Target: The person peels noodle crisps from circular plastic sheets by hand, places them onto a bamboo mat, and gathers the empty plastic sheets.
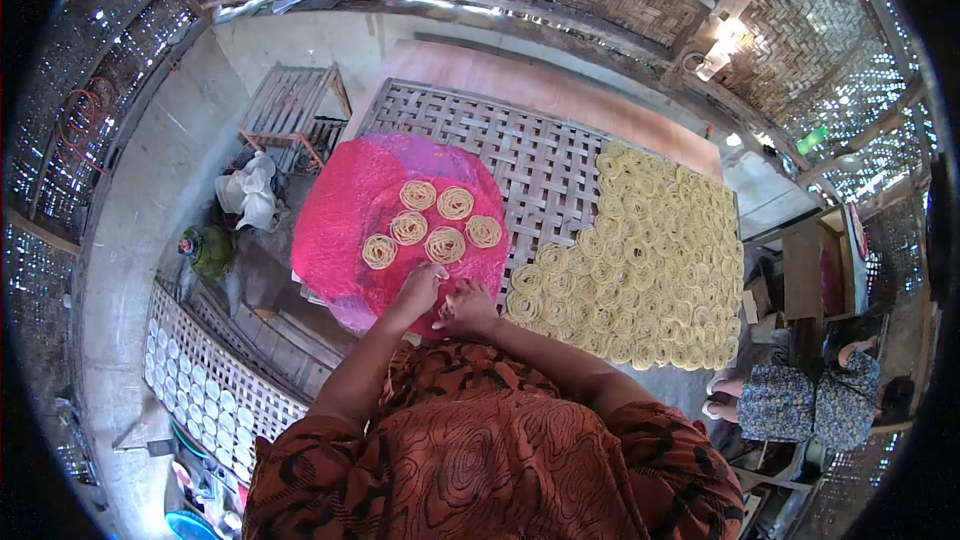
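Several pale coiled noodle nests (pixel 445 244) lie on a bright pink and purple cloth (pixel 335 210) in front of me. My left hand (pixel 424 286) is over the near part of the cloth, just below the closest nests. Its fingers are drawn together in a pinch, and whatever may be between them is too small to make out. Close beside it, my right hand (pixel 468 310) is low over the cloth's near edge, fingers bent but apart, with no object visible in it. To the right, rows of yellowish noodle nests (pixel 650 260) cover part of a woven bamboo rack (pixel 550 162).
A second woven rack with round white pieces (pixel 195 390) stands at lower left. A slatted wooden stand (pixel 285 105), a white bag (pixel 247 188) and a green gas cylinder (pixel 205 250) are left. Another person in a patterned garment (pixel 780 402) is at right.
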Action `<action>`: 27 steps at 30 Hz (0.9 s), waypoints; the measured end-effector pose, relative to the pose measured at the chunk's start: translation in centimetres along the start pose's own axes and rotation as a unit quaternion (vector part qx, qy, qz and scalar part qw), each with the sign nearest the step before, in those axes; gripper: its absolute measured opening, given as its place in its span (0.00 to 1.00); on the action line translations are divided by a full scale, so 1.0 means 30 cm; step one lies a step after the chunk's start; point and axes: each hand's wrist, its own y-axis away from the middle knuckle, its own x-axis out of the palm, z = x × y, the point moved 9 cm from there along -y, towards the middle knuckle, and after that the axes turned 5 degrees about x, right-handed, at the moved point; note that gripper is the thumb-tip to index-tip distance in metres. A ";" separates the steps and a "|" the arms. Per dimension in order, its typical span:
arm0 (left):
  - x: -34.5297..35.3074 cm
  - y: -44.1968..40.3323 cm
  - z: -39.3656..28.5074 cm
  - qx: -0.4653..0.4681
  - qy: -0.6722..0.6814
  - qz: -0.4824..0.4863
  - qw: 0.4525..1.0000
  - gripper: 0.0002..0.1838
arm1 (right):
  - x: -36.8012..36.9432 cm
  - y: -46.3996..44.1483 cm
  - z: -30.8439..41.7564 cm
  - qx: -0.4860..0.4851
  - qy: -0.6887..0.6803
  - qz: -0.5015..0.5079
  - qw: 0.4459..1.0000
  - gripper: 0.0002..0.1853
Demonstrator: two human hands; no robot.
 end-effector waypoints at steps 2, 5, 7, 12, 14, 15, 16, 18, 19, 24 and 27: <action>-0.005 -0.003 0.011 -0.015 0.009 0.004 1.000 0.09 | 0.016 -0.005 0.004 -0.005 0.044 -0.040 0.998 0.30; -0.002 -0.005 0.016 -0.008 -0.006 0.005 1.000 0.08 | 0.079 -0.025 -0.029 0.001 0.022 -0.017 1.000 0.27; 0.004 -0.013 0.034 -0.019 0.005 0.009 1.000 0.07 | 0.121 -0.038 -0.038 -0.029 0.004 0.016 0.999 0.22; 0.004 -0.012 0.063 -0.050 0.049 -0.007 0.997 0.06 | 0.027 -0.032 0.032 -0.091 -0.028 -0.081 0.992 0.18; 0.009 -0.005 0.097 -0.074 0.077 -0.012 0.994 0.06 | 0.030 -0.032 0.072 -0.147 0.012 -0.078 0.986 0.18; 0.011 -0.009 0.089 -0.047 0.054 -0.012 0.997 0.06 | 0.045 -0.029 0.056 -0.141 0.046 -0.044 0.988 0.17; 0.017 -0.015 0.080 -0.020 0.033 -0.012 0.999 0.06 | 0.059 -0.023 0.035 -0.134 0.081 -0.009 0.988 0.17; 0.030 -0.022 0.103 -0.022 0.027 0.001 0.999 0.06 | 0.017 -0.001 0.035 -0.177 0.090 -0.056 0.978 0.15; 0.035 -0.026 0.099 -0.027 0.021 0.014 0.999 0.06 | -0.017 0.026 0.047 -0.221 0.097 -0.101 0.965 0.13; 0.023 -0.030 0.080 -0.036 0.033 0.035 0.998 0.06 | -0.169 0.064 -0.145 -0.105 -0.395 0.027 0.912 0.04; 0.015 -0.033 0.069 -0.010 0.016 0.034 0.999 0.06 | -0.278 0.069 -0.355 0.024 -0.519 -0.055 0.853 0.06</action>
